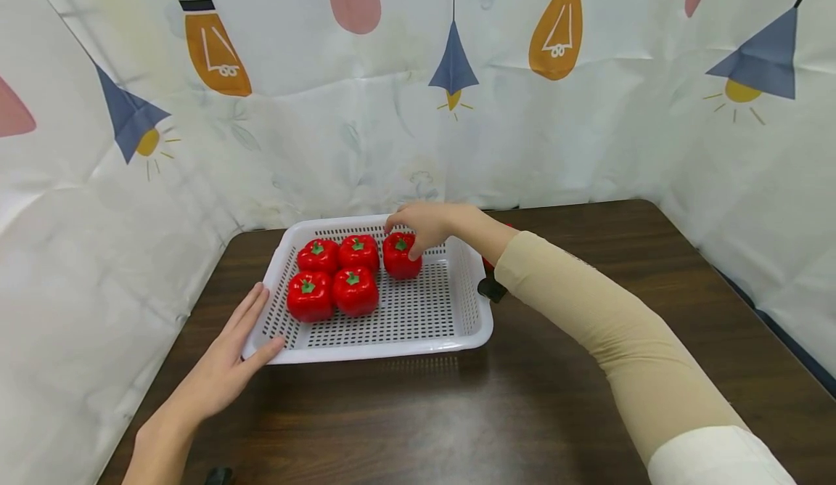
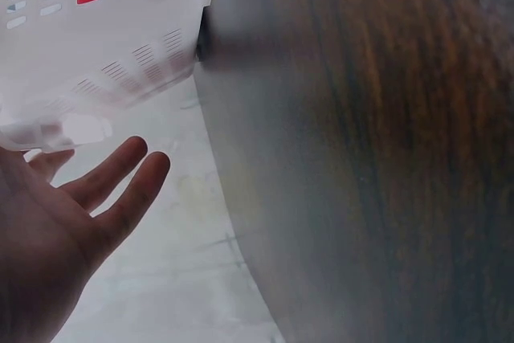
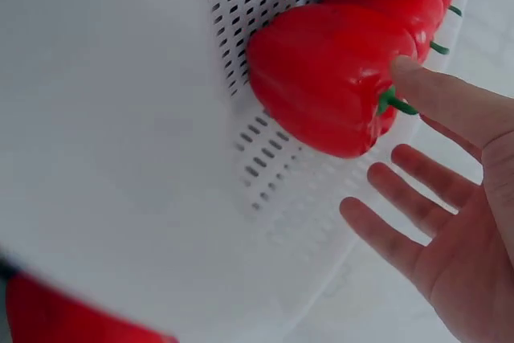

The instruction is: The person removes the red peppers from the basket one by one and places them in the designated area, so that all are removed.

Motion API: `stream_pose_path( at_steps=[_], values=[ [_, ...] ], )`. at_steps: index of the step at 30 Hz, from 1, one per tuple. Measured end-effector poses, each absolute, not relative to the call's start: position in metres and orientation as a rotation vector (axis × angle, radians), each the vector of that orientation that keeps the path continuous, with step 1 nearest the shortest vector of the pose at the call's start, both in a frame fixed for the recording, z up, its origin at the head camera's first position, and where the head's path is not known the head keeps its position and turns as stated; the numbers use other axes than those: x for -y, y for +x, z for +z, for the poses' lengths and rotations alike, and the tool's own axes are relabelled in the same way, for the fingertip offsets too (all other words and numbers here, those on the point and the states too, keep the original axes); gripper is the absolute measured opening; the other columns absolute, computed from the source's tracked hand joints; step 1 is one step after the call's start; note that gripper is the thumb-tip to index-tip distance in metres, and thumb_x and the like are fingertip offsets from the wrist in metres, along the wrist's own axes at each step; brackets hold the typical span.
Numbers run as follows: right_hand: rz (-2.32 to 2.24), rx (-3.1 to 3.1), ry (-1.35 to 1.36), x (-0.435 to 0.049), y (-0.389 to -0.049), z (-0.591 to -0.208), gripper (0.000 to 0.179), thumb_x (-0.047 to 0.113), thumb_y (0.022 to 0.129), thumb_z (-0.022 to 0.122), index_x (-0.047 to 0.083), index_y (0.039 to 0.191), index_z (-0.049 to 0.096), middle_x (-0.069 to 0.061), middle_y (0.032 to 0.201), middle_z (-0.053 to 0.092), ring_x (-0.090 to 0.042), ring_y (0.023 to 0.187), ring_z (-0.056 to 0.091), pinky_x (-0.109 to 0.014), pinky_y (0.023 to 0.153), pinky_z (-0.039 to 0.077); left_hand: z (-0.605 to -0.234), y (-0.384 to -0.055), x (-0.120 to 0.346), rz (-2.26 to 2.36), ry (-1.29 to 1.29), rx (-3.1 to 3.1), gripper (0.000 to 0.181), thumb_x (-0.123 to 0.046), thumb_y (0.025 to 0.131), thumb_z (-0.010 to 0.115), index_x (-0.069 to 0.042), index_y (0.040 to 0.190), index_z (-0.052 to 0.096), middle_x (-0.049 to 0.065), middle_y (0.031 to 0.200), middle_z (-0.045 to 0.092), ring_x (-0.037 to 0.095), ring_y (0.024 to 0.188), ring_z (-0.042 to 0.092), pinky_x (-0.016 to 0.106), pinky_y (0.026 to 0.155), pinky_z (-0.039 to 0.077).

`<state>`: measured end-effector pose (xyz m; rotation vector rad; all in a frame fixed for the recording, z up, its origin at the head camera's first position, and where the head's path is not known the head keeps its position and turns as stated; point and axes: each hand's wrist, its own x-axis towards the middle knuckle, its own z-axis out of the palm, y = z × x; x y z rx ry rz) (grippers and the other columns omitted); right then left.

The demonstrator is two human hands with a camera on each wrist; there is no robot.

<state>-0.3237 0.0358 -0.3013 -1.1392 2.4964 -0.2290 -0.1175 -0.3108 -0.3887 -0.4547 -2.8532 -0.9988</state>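
Five red bell peppers with green stems are in a white perforated plastic basket (image 1: 392,351). Several (image 1: 310,296) are grouped at its left; one bell pepper (image 1: 400,263) sits apart, right of them. Over that pepper is my right hand (image 1: 424,225); in the right wrist view its thumb (image 3: 450,102) overlaps the pepper beside the stem, while the other fingers are spread straight beyond it. My left hand (image 1: 228,358) rests at the basket's left near corner, thumb on the rim and fingers extended along the left side. Its fingers look straight in the left wrist view.
Red shows right of the basket, mostly behind my right sleeve (image 1: 588,303); a red object (image 3: 64,315) appears outside the basket wall. Beneath is a dark wooden table (image 1: 405,420). A printed white curtain (image 1: 326,129) stands behind and at both sides.
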Motion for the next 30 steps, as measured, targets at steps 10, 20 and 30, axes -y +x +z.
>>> stream_pose_path(
  at_steps=[10, 20, 30],
  values=[
    [-0.123, -2.457, -1.071, -0.02, -0.322, -0.305, 0.065, 0.017, 0.089, 0.078, 0.018, 0.148, 0.05, -0.004, 0.138, 0.056, -0.021, 0.123, 0.051, -0.037, 0.099, 0.052, -0.389, -0.118, 0.311, -1.004, -0.449, 2.854, 0.085, -0.03, 0.098, 0.068, -0.017, 0.166, 0.018, 0.008, 0.171, 0.008, 0.05, 0.144, 0.026, 0.078, 0.099, 0.034],
    [-0.094, -2.446, -1.038, -0.008, -0.319, -0.311, 0.072, 0.018, 0.087, 0.083, 0.018, 0.149, 0.047, -0.002, 0.14, 0.055, -0.019, 0.125, 0.049, -0.034, 0.094, 0.054, -0.39, -0.118, 0.31, -1.027, -0.455, 2.844, 0.085, -0.03, 0.099, 0.068, -0.018, 0.166, 0.018, 0.008, 0.171, 0.008, 0.05, 0.145, 0.025, 0.078, 0.1, 0.032],
    [-0.088, -2.416, -1.111, -0.008, -0.317, -0.308, 0.068, 0.013, 0.087, 0.082, 0.018, 0.146, 0.049, 0.0, 0.138, 0.054, -0.017, 0.123, 0.048, -0.028, 0.09, 0.054, -0.391, -0.118, 0.311, -1.03, -0.458, 2.844, 0.085, -0.03, 0.099, 0.068, -0.018, 0.166, 0.018, 0.009, 0.171, 0.008, 0.05, 0.146, 0.023, 0.078, 0.101, 0.031]
  ],
)
